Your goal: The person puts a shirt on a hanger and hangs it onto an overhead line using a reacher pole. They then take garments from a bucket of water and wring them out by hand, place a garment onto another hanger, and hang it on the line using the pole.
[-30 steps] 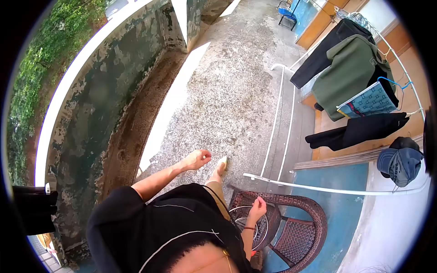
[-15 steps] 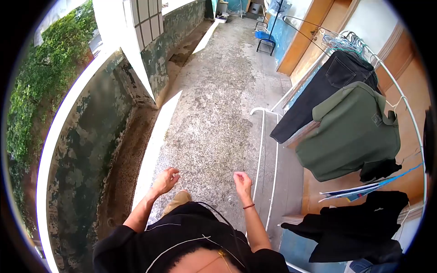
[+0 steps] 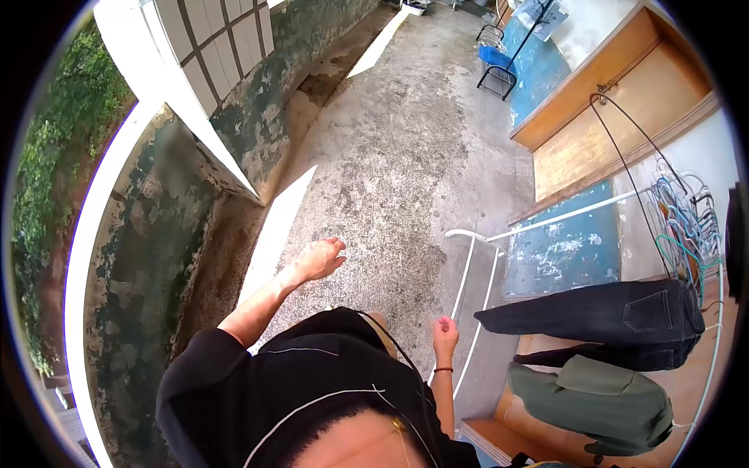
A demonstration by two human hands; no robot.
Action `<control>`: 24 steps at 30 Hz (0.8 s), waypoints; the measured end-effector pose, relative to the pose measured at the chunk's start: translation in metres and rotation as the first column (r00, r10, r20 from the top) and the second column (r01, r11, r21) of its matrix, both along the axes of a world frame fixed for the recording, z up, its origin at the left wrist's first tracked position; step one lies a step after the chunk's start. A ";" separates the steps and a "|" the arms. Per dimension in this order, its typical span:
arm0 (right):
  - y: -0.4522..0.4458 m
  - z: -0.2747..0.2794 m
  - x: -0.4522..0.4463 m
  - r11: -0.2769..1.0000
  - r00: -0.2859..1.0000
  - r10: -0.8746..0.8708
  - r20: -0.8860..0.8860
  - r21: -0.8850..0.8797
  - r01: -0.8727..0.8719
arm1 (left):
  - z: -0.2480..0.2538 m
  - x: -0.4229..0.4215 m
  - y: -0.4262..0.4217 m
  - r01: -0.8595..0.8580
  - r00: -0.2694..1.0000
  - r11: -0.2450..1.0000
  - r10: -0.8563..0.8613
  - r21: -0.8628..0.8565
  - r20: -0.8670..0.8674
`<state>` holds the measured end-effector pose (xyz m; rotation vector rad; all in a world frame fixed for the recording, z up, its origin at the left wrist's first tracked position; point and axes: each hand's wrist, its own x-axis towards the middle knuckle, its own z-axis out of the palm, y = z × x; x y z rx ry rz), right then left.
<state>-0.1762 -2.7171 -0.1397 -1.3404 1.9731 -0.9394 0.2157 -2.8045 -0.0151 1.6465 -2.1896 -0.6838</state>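
Note:
My left hand (image 3: 318, 260) is out over the speckled floor, its fingers loosely bent and a little apart with nothing in them. Lower down, at the right side of my body, my right hand (image 3: 445, 335) has its fingers curled in; no object shows in it. A dark band circles that wrist. Closest to the right hand is the white clothes rack (image 3: 477, 288). Dark jeans (image 3: 601, 316) and a green shirt (image 3: 593, 398) hang from it, beyond my reach to the right. Neither hand touches the clothes.
A bundle of hangers (image 3: 690, 226) hangs on the rack's far part. Ahead on the right are a wooden door (image 3: 616, 117) and a black stand with a blue item (image 3: 495, 56). A peeling low wall (image 3: 148, 288) and a gutter (image 3: 222, 249) run along the left.
The view has turned, and the rack with its clothes has shifted lower and to the right. My left hand has moved up and rightward; my right hand has dropped closer to my body.

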 end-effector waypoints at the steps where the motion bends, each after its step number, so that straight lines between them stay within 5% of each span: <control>1: -0.020 -0.004 -0.006 0.998 0.998 -0.054 -0.011 0.010 0.054 | 0.006 -0.007 -0.042 0.123 0.992 0.992 -0.124 0.034 0.031; 5: -0.100 -0.096 -0.051 0.976 0.975 -0.219 0.032 0.013 0.219 | 0.004 -0.042 -0.200 0.297 0.946 0.939 -0.314 0.175 0.081; 10: -0.252 -0.202 -0.095 0.932 0.963 -0.270 -0.005 0.249 0.263 | -0.054 -0.038 -0.386 0.252 0.966 0.935 -0.260 0.251 -0.004; 11: -0.307 -0.187 -0.086 0.933 0.962 -0.274 0.007 0.245 0.264 | -0.066 -0.024 -0.426 0.206 0.977 0.930 -0.211 0.306 -0.018; 13: -0.427 -0.123 -0.059 0.896 0.879 -0.370 0.299 0.364 0.253 | -0.105 0.017 -0.485 0.052 0.998 0.934 -0.055 0.353 0.000; 16: -0.615 -0.064 -0.029 0.980 0.940 -0.135 0.314 0.184 0.079 | -0.120 0.078 -0.547 -0.263 0.918 0.910 0.134 0.321 0.372; 21: -0.901 0.023 0.053 0.954 0.898 0.300 0.323 -0.111 -0.279 | -0.070 0.117 -0.679 -0.324 0.914 0.872 0.190 0.367 0.357; 24: -1.014 0.082 0.131 0.883 0.806 0.468 0.361 -0.204 -0.422 | -0.049 0.112 -0.798 -0.252 0.945 0.953 0.207 0.165 0.253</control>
